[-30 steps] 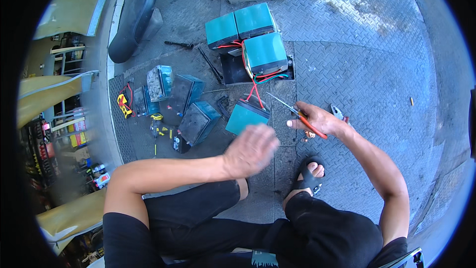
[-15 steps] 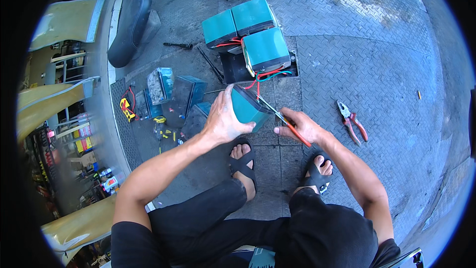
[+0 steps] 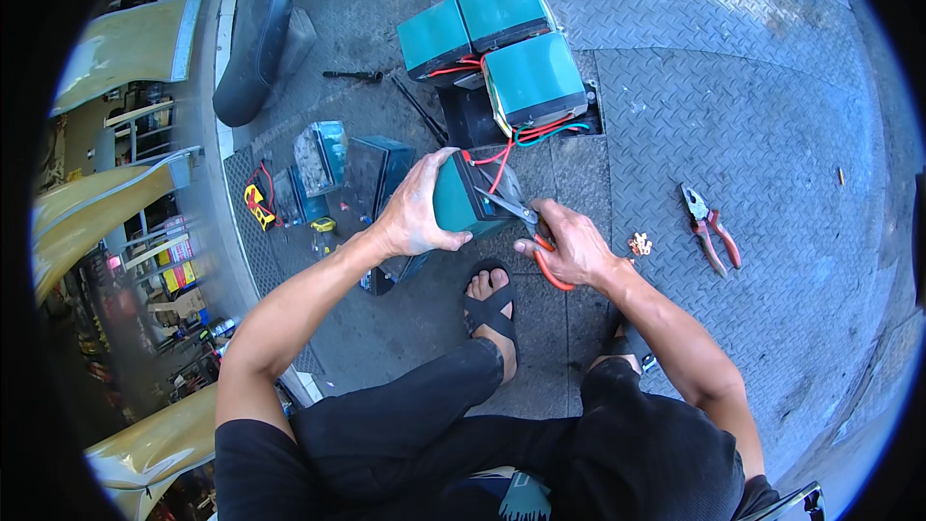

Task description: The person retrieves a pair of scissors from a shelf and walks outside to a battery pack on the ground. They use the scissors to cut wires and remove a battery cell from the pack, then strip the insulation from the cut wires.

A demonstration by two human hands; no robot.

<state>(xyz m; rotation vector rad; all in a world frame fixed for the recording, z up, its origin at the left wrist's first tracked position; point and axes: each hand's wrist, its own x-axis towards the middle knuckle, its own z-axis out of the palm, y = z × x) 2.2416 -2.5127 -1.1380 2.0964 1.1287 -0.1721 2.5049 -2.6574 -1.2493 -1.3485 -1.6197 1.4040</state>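
Observation:
My left hand grips a teal battery with a dark terminal side, tilted above the ground. Red wires run from this battery toward the other batteries. In my right hand is a pair of scissors with orange-red handles. Its blades are spread and lie against the battery's dark side, close below a red wire. Whether a blade touches a terminal is too small to tell.
Beyond my hands, three teal batteries stand at a black box. Older batteries and a yellow multimeter lie left. Red-handled pliers and small copper-coloured pieces lie right. A black seat rests far left.
The scissors have turned and their blades have spread. The held battery has moved slightly left and tilted. My right foot has drawn back, and the copper-coloured pieces now show.

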